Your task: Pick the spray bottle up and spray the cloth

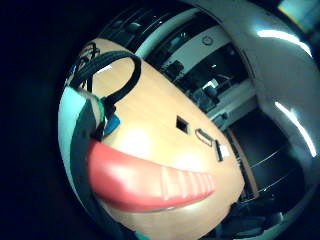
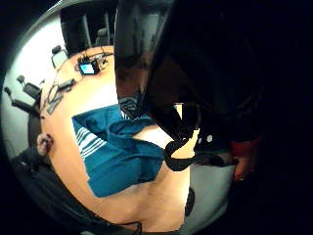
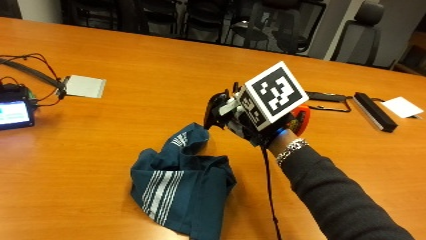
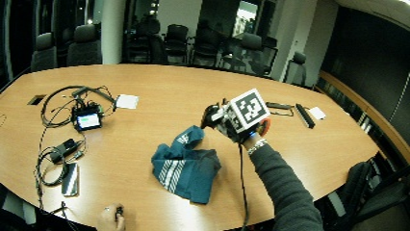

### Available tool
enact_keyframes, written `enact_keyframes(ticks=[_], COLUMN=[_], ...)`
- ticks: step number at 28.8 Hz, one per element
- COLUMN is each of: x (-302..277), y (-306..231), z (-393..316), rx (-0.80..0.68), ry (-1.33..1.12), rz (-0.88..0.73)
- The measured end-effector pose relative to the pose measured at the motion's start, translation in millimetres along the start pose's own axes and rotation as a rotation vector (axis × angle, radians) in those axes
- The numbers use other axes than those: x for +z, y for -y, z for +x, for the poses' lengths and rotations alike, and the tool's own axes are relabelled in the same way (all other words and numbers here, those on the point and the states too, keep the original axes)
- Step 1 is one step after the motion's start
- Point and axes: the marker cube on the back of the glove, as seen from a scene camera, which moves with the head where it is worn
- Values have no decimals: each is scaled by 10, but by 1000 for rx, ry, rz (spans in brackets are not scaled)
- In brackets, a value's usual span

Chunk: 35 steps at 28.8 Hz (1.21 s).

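Observation:
My gloved right hand (image 3: 247,126) hovers above the table just right of the cloth and grips the spray bottle (image 3: 217,113). The bottle's dark end points toward the cloth, and an orange-red part (image 3: 300,120) shows at the wrist side. In the thumb side palm view the dark glossy bottle (image 2: 142,58) fills the space close to the palm. The orange-red part (image 1: 150,180) lies right in front of the little finger side camera. The teal cloth (image 3: 181,184) with white stripes lies crumpled on the wooden table (image 3: 153,65), below and left of the hand, also seen as the cloth (image 4: 185,166) and the cloth (image 2: 117,152).
A small device with a lit screen (image 3: 13,112) and cables sit at the table's left. A white card (image 3: 85,86) lies beyond it. A black bar (image 3: 374,111) and white paper (image 3: 402,106) lie at the right. Office chairs (image 3: 266,22) line the far edge.

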Motion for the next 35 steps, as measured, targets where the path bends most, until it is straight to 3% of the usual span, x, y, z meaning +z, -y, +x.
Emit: enact_keyframes(ticks=[11, 17, 28, 35], x=[44, 183, -42, -660], y=[-217, -460, -498, -239], z=[-416, -646, -382, -263], rx=[-302, -381, -235, 21], ry=[-258, -267, -223, -2], rz=[-19, -68, -54, 162])
